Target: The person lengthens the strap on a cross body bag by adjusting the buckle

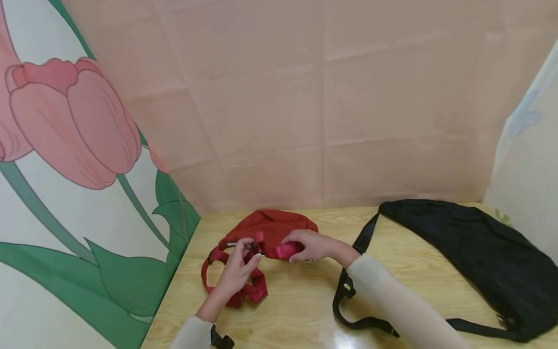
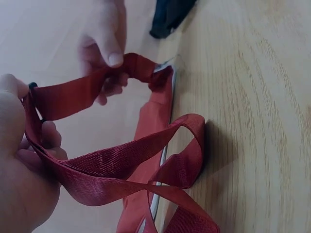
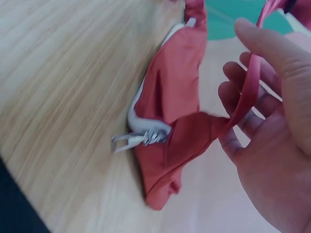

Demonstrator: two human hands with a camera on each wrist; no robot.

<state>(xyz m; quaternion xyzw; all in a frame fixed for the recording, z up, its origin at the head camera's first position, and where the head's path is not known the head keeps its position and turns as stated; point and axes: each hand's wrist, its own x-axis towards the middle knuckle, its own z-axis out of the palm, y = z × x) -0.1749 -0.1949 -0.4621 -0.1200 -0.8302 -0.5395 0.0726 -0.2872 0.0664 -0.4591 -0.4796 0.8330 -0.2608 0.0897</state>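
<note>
A red waist bag (image 1: pixel 261 223) lies on the wooden table near the back wall, its red strap (image 2: pixel 87 189) looped in front of it. My left hand (image 1: pixel 235 274) pinches the strap at a dark slider buckle (image 2: pixel 33 87), clear of the table. To its right, my right hand (image 1: pixel 311 244) has the strap between thumb and fingers, close to where it joins the bag. In the right wrist view these fingers curl loosely behind the webbing. A metal zipper pull (image 3: pixel 127 141) hangs from the bag's pale zip.
On the right lies a black waist bag (image 1: pixel 466 252), and its black strap (image 1: pixel 366 322) runs under my right forearm. A black buckle (image 1: pixel 222 340) shows beside my left sleeve. Tulip-printed sheeting (image 1: pixel 74 126) stands left, a pinkish sheet (image 1: pixel 322 106) behind.
</note>
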